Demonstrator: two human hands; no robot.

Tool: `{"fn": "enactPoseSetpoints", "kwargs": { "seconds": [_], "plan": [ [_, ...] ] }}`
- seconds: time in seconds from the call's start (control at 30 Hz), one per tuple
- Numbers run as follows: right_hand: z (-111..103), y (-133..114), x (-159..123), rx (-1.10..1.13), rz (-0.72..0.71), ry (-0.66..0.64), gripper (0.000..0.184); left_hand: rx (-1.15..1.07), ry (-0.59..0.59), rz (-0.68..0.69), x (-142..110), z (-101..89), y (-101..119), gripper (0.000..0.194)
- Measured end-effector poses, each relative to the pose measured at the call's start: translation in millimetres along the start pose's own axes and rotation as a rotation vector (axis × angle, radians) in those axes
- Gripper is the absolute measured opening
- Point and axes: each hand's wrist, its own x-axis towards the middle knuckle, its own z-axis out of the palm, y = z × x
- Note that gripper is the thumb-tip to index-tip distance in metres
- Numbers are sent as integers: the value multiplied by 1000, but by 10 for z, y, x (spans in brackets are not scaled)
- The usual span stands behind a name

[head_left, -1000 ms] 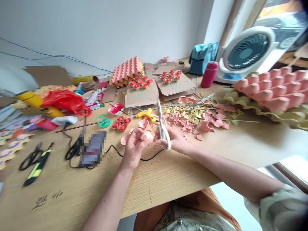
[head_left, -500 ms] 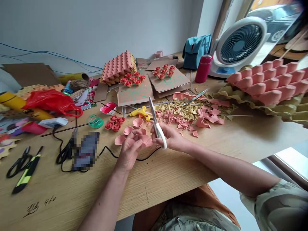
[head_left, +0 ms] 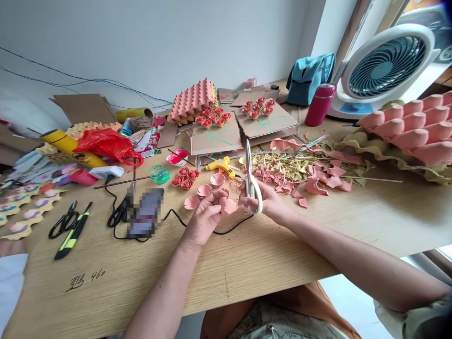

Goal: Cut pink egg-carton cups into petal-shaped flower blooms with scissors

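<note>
Between the thumb and fingers of my left hand (head_left: 204,217) is a pink egg-carton cup (head_left: 229,205), tilted toward my other hand. My right hand (head_left: 266,200) grips white-handled scissors (head_left: 253,188), their blades pointing up and away from me, apart from the cup. Just beyond my left hand lie several more pink cups (head_left: 191,202) with slit rims. Red-painted paper roses (head_left: 185,179) form a small cluster to their left. A yellow glue gun (head_left: 222,165) rests behind the cups.
Pink and yellow carton scraps (head_left: 293,172) are heaped at centre right. Egg trays (head_left: 406,125), a fan (head_left: 386,70) and a red flask (head_left: 320,104) stand at right. Cardboard sheets (head_left: 215,141) bear more roses. Black scissors (head_left: 64,222) and a utility knife (head_left: 74,233) lie at left.
The view has swung left, so things sit further right in it. The cup in my left hand has turned and now shows its outer side. Both hands keep their holds.
</note>
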Motion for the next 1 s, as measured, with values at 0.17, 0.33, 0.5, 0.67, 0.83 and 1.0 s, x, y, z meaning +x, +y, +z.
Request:
{"fn": "enactPoseSetpoints", "kwargs": {
  "seconds": [0.17, 0.33, 0.5, 0.67, 0.83, 1.0],
  "plan": [
    [2, -16, -29, 22, 17, -40, 47, -87, 29, 3, 21, -44, -20, 25],
    [24, -18, -36, 31, 18, -26, 44, -110, -8, 26, 35, -61, -20, 22],
    [24, 19, -9, -9, -74, 1, 45, -31, -12, -2, 28, -29, -19, 22],
    [37, 109, -11, -30, -86, -28, 45, 144, -13, -19, 7, 35, -14, 29],
    [35, 139, -18, -42, -93, -20, 45, 234, -20, 18, 3, 59, -6, 27],
    [41, 132, -18, -65, -105, -5, 42, 305, -100, 60, 9, 75, -4, 23]
  ]
}}
